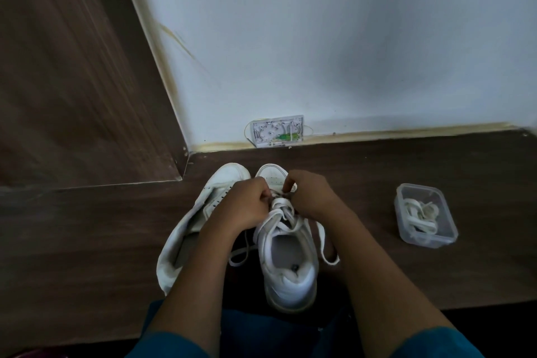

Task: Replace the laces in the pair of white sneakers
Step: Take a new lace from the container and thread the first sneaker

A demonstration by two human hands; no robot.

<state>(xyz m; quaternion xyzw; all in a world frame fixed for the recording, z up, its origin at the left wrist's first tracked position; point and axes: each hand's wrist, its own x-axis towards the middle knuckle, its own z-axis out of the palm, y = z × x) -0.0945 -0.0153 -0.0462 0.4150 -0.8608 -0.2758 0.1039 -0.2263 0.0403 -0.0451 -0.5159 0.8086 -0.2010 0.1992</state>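
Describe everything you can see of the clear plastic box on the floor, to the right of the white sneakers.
The clear rectangular plastic box has rounded corners and thin, see-through walls. It stands upright with no lid on it, on the dark wood-look floor. It sits to the right of the white sneakers, well apart from them. Inside lie flat white laces, loosely coiled and tangled. Only the floor beneath it and the laces inside it touch it.

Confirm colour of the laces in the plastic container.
White laces, coiled in the clear container; the head view shows them.
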